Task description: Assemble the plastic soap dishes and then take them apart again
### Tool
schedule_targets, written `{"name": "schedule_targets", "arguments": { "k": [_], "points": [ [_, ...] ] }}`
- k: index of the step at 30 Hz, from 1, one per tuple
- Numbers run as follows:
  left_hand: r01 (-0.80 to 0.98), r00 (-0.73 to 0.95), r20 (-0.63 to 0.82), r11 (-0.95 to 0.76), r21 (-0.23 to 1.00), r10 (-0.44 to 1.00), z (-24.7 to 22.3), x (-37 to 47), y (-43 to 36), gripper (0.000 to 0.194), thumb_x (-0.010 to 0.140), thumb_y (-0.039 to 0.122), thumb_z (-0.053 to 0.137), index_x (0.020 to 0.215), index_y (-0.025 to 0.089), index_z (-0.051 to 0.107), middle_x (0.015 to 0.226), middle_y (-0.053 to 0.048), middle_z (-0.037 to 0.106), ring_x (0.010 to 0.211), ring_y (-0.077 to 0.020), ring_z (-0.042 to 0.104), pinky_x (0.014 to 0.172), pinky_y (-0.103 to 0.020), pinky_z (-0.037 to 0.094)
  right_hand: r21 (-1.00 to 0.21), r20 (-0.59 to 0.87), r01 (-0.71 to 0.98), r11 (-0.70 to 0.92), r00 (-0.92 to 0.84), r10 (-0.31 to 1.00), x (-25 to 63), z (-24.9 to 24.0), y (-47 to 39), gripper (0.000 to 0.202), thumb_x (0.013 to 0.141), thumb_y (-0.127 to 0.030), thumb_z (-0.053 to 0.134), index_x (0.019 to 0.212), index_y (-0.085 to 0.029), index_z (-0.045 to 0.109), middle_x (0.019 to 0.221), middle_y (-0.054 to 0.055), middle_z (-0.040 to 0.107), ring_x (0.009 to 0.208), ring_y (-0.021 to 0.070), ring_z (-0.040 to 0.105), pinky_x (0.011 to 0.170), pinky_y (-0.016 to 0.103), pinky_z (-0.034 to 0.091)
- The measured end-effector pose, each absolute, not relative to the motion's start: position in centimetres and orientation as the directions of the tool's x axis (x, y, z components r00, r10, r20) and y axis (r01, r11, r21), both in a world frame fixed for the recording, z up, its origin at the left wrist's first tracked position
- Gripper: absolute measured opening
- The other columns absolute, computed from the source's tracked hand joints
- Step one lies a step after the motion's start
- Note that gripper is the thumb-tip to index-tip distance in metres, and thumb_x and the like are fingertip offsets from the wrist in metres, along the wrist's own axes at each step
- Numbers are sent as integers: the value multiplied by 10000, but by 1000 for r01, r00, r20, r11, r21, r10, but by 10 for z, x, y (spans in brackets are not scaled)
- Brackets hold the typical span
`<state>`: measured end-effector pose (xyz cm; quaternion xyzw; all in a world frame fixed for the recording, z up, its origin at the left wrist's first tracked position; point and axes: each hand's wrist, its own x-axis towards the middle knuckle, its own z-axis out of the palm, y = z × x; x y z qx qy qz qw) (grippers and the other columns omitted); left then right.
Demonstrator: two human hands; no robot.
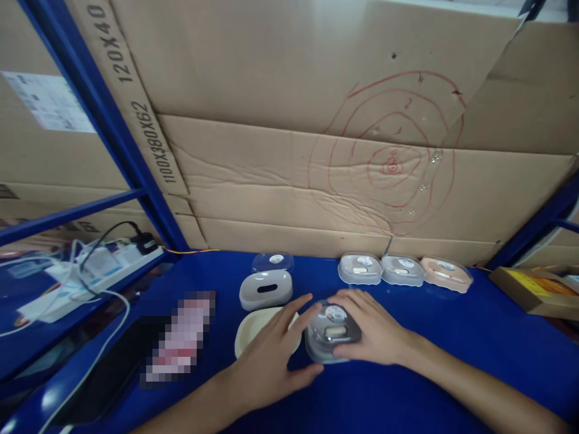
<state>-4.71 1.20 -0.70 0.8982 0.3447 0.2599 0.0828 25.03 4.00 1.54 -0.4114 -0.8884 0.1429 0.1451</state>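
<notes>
right hand (375,331): fingers and thumb closed on the clear-lidded gray case (323,346), round label on top. left hand (271,355): open, fingers spread over the cream case (248,330), thumb at the gray case's left. blue tabletop (474,343) extends open to the right. cardboard (253,72) at far side reads "1100x380x62", "120x40".

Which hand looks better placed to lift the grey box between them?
Probably the right hand: its thumb and fingers span the grey box, while the left hand is open, partly over the cream container.
</notes>
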Motion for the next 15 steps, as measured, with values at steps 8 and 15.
{"name": "schedule_targets", "arguments": {
  "k": [8,15],
  "points": [
    [513,672,408,-786,346,618,-30,-34,-4,1186,892,456,927,1767,321,138,1825,-258,232,1635,-469,395,1232,-666,504,-226,356,798,558,-466,810,286,28,29,807,960,-696,735,1616,-272,534,1597,191,604,1472,427,573,1207,673,483],
    [365,901,169,-909,202,400,-24,-36,-1,947,949,556,836,1727,340,341,1756,-204,434,1566,-450,504,1291,-654,418,-51,308,840,540,-501,809,216,19,121,732,933,-544,809,1519,-146,626,1615,250,588,1513,513,525,1276,677,419]
  ]
}}
